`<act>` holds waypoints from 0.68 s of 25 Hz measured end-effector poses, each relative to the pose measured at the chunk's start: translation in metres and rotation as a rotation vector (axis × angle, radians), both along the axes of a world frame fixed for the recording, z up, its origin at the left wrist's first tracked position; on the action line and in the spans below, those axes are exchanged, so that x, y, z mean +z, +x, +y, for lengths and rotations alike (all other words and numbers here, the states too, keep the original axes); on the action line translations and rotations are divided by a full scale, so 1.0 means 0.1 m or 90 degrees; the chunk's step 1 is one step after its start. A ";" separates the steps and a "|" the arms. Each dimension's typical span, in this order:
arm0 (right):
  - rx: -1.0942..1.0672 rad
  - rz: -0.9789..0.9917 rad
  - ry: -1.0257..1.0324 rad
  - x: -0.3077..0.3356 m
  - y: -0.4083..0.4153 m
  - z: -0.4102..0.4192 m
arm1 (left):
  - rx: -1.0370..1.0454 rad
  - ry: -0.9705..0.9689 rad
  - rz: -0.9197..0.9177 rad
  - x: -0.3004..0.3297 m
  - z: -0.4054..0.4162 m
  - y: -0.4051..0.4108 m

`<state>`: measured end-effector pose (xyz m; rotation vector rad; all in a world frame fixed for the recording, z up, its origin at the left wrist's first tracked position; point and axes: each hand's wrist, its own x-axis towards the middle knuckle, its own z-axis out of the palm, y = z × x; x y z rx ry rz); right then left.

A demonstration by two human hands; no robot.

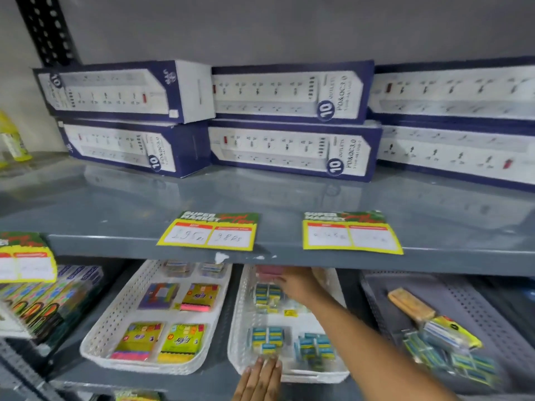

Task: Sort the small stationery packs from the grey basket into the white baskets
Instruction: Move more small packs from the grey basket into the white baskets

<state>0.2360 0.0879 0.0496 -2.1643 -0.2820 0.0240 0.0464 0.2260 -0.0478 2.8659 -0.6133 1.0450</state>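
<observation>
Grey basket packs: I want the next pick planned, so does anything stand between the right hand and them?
Nothing visible does. The right hand is deep in the middle white basket, and the packs lie uncovered in the grey basket beside it. Only the two low basket walls lie between; the upper shelf overhangs.

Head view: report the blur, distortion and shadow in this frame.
Head view: motion blur smears the power strip boxes and price cards, leaving the handwriting unclear; wide-angle distortion bows the grey shelf edge; the lower shelf sits in shadow, dimming the far end of the white basket where the right hand reaches; the left hand is cropped at the bottom.
</observation>
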 end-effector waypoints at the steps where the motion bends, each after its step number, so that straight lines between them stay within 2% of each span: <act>1: -0.007 -0.045 -0.074 0.06 -0.13 -0.17 | -0.005 0.007 -0.003 0.07 -0.15 0.00; 3: -0.053 -0.171 -0.264 0.13 -0.36 -0.56 | -0.035 0.001 -0.010 0.14 -0.49 0.02; 4: -0.080 -0.188 -0.308 0.15 -0.49 -0.77 | -0.058 0.007 -0.020 0.14 -0.67 0.02; 6: -0.117 -0.197 -0.303 0.11 -0.67 -1.30 | -0.132 0.021 -0.020 0.18 -1.08 -0.02; 9: -0.178 -0.185 -0.302 0.02 -0.91 -2.08 | -0.194 -0.006 0.074 0.38 -1.58 -0.12; 13: -0.264 -0.018 -0.370 -0.05 -1.22 -2.91 | -0.237 0.037 0.155 0.43 -2.10 -0.25; 17: -0.272 0.141 -0.357 -0.20 -1.35 -3.28 | -0.218 0.064 0.331 0.42 -2.37 -0.33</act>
